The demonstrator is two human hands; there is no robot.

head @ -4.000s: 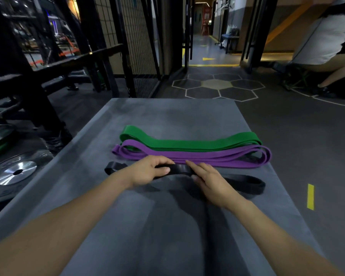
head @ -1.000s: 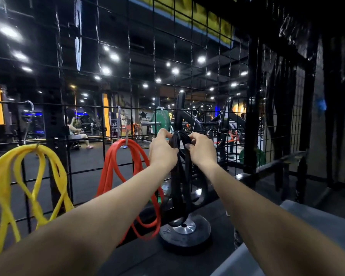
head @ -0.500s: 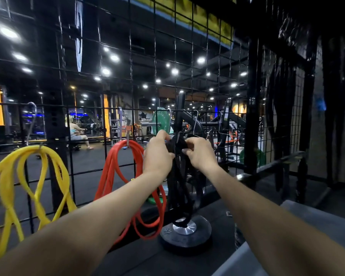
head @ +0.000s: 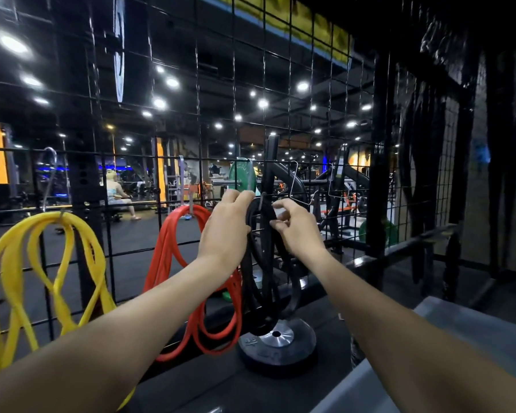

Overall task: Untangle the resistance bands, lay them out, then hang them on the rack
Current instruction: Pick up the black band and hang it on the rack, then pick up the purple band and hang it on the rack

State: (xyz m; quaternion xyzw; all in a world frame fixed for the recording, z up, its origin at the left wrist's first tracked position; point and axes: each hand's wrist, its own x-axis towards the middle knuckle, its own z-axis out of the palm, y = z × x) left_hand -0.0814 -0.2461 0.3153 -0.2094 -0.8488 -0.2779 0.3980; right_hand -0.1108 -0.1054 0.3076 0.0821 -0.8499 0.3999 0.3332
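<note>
Head view: a black band [head: 264,263] is held up against the wire rack [head: 289,162], its top gripped by the curled fingers of the left hand [head: 227,231] and pinched by the right hand [head: 295,226]. Whether it is hooked cannot be told. Red band [head: 173,263] and yellow band [head: 42,263] are hung alongside.
</note>
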